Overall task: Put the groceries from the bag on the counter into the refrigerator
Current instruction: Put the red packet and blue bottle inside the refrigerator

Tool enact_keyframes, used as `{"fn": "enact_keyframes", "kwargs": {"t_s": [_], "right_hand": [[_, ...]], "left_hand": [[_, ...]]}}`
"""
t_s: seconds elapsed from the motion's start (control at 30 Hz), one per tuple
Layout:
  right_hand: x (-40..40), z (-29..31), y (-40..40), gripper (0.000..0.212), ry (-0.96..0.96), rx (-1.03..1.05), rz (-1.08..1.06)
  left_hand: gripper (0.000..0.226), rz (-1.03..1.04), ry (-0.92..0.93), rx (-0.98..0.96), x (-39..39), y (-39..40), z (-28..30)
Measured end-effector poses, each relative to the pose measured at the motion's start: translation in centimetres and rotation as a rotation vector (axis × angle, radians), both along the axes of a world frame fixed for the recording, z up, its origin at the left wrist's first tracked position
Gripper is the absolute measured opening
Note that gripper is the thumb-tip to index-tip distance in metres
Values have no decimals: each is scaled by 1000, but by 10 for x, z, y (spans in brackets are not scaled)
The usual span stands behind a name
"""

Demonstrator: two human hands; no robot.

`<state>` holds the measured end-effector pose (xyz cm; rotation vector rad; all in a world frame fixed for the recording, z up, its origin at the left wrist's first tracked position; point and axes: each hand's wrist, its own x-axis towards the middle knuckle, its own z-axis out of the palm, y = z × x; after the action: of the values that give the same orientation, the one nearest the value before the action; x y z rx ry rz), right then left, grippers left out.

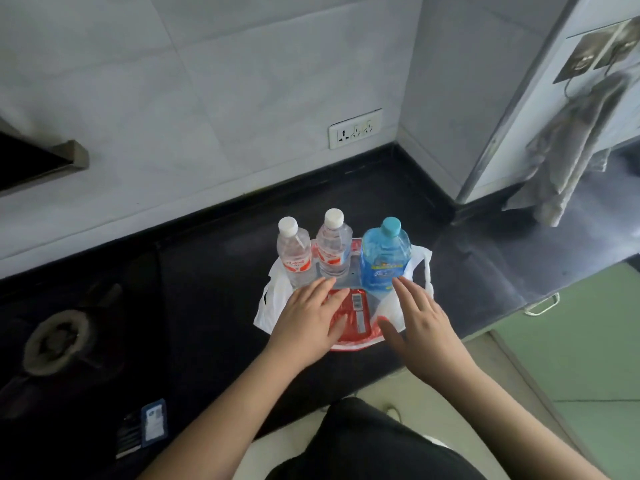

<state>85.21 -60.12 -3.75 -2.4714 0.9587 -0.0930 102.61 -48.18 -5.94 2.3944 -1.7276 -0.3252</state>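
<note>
A white plastic bag [269, 306] lies spread flat on the black counter [207, 258]. On it stand two clear water bottles with white caps and red labels [293, 252] [333, 245] and a wider blue bottle with a teal cap [382, 259]. A flat red packet with a barcode [358, 311] lies in front of them. My left hand [308, 317] rests flat on the packet's left part, fingers apart. My right hand [417, 315] hovers with spread fingers at the packet's right edge, just before the blue bottle. Neither hand grips anything.
A gas burner [60, 336] is set into the counter at the left. A wall socket [355, 129] sits on the tiled wall behind. At the right a white door [540, 109] with hooks and a hanging grey cloth [568, 161] overhangs a steel surface [554, 244]. A small blue card [154, 424] lies near the front edge.
</note>
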Motion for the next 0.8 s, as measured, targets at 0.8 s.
{"fn": "enact_keyframes", "kwargs": {"t_s": [0.8], "right_hand": [[53, -23, -100, 99, -121, 136, 12]], "left_hand": [[99, 62, 65, 433, 16, -24, -93]]}}
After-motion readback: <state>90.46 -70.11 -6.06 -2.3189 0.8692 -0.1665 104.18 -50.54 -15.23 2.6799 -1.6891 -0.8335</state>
